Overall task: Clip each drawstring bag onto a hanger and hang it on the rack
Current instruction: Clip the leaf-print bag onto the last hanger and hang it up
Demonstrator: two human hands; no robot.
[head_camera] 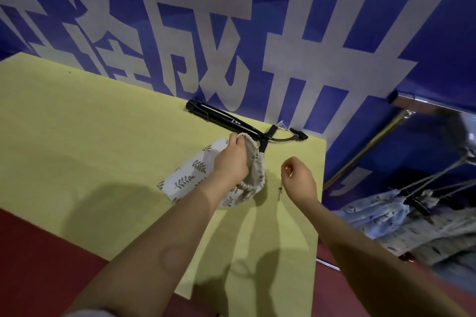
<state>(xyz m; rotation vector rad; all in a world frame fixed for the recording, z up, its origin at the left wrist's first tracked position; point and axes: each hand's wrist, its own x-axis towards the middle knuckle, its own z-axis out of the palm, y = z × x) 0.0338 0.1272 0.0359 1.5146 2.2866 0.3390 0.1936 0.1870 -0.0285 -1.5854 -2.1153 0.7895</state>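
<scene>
A white drawstring bag (185,177) with a grey leaf print lies on the yellow-green table top (90,136). My left hand (231,159) pinches the bag's gathered mouth at its far rim and lifts that edge. My right hand (298,177) hovers just right of the bag with its fingers curled in; it seems to pinch a thin string, though I cannot make this out for sure. A black clip hanger (231,121) lies on the table just behind the bag, along the wall.
A metal rack rail (422,105) runs at the right, with several patterned bags (391,219) hanging on hangers below it. A blue wall (257,33) with large white characters stands behind the table. The table's right edge is close to my right hand.
</scene>
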